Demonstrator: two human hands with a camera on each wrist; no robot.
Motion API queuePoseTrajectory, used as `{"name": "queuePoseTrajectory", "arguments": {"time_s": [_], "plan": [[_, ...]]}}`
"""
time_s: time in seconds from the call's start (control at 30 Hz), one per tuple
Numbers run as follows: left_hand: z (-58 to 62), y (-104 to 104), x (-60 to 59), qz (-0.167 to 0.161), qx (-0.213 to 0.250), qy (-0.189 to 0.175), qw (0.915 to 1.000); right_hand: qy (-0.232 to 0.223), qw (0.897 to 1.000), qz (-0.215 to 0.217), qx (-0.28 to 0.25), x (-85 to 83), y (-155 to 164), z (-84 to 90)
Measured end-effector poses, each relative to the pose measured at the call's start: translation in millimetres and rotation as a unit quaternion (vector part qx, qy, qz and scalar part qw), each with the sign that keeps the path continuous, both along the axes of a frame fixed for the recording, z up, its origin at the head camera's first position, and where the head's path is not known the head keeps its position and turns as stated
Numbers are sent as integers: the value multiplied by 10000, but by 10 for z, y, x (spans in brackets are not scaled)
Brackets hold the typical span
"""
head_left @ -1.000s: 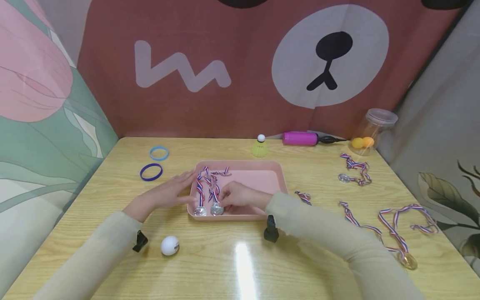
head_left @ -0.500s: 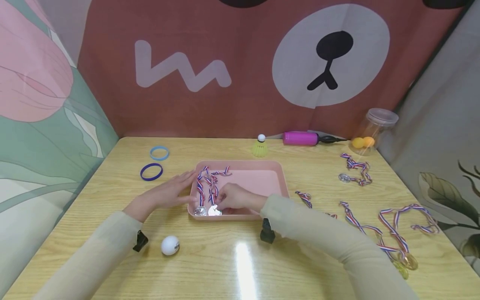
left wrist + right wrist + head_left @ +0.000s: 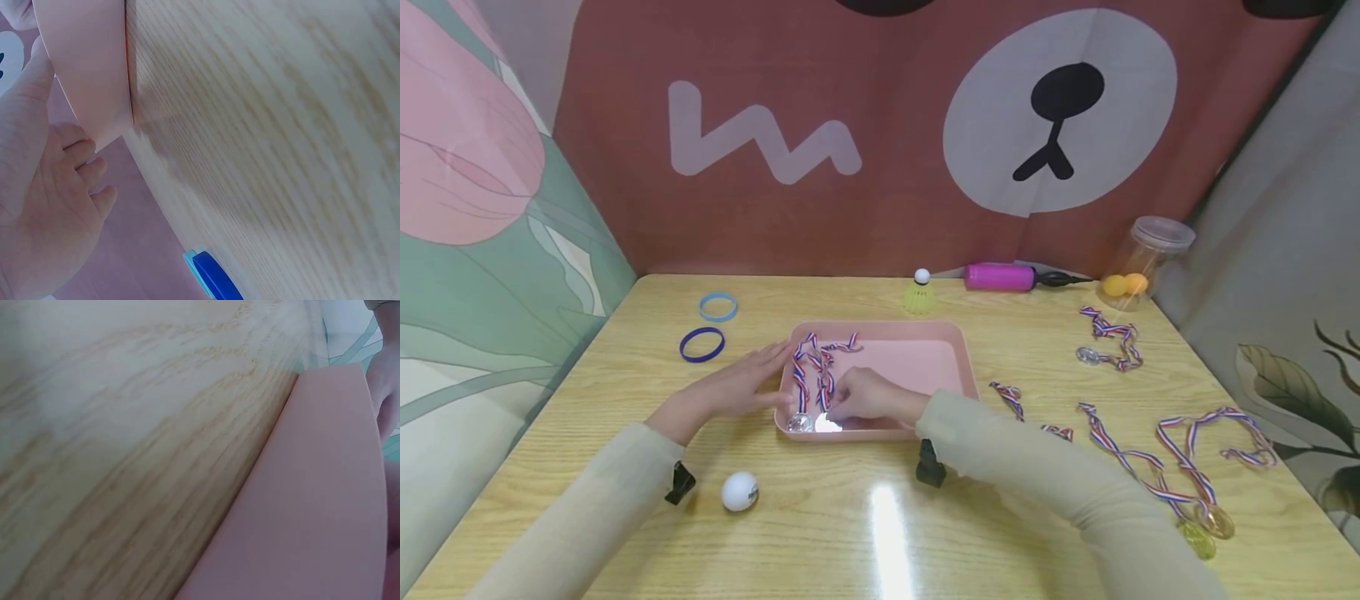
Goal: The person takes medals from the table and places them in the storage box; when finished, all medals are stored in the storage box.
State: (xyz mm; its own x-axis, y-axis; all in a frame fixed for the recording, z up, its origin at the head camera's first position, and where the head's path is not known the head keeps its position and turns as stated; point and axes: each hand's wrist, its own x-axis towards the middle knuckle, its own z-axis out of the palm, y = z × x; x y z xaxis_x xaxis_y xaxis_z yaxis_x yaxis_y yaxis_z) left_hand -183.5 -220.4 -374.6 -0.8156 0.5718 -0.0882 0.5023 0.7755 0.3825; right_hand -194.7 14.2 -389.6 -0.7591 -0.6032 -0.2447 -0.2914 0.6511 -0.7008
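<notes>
In the head view, two silver medals with red, white and blue ribbons lie side by side in the pink tray. My right hand reaches into it, with curled fingers pinching the edge of the right-hand silver medal, which shines with glare. The other silver medal lies in the front left corner. My left hand rests against the tray's left side with its fingers extended. The left wrist view shows that hand's thumb and fingers along the tray wall. The right fingertips are partly hidden.
A white ball sits before the tray; two blue wristbands lie at left. Behind stand a shuttlecock, a pink pump and a jar with orange balls. More ribboned medals, including a gold medal, lie right.
My right hand has shifted slightly left with the silver medal, nearer the other one. The right sleeve's shift uncovers another gold medal and more ribbon. The left hand has stayed in place.
</notes>
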Motion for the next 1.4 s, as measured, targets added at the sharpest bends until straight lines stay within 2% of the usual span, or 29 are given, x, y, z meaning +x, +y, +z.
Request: {"name": "queuePoseTrajectory", "arguments": {"time_s": [0.47,0.7,0.87,1.03,1.17,1.4], "plan": [[-9,-6,-14,-2,-37,-26,10000,-132,9994,-255,173,-11,-20,-11],[2,1,-16,20,-59,-47,10000,73,9996,-86,272,-33,4,-10],[7,6,-5,56,-59,-76,9999,0,9999,26,113,-61,56,5],[-11,0,-12,5,-47,4,10000,-148,9997,29,-195,-66,196,162],[-14,2,-11,-7,-48,43,10000,-200,9988,-89,-435,-54,393,393],[-5,13,-1,74,-128,-65,9999,92,9931,-728,-913,-94,939,743]]}}
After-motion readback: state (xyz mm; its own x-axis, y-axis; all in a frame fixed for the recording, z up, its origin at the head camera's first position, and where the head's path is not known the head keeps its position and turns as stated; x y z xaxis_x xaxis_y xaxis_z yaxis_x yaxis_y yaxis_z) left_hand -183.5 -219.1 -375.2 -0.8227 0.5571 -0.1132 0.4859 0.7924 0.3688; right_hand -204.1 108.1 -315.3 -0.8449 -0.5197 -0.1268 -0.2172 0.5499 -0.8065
